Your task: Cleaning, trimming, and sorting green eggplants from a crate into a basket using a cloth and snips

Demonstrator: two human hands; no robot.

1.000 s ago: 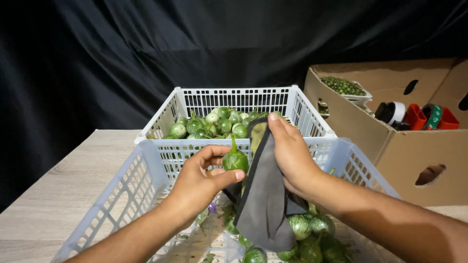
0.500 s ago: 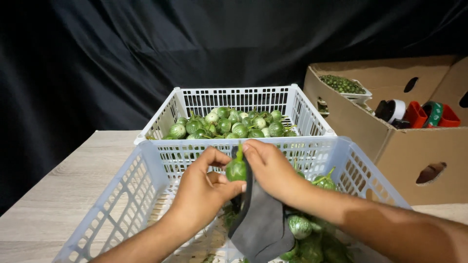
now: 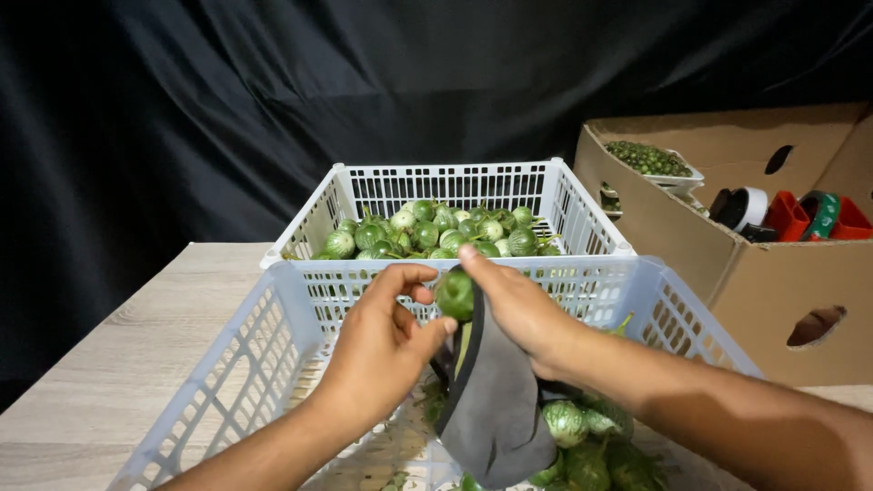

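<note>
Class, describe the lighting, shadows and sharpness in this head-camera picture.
Head view: even frontal light on the hands and the white near basket; the black backdrop stays dark, showing only faint folds; soft shadow under the grey cloth; the small green eggplant looks sharp; no glare.

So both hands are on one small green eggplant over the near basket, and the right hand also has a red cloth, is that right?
Not quite: the cloth in the right hand is grey, not red, as the head view shows. The rest holds: both the left hand and right hand are on the small green eggplant over the near basket.
</note>
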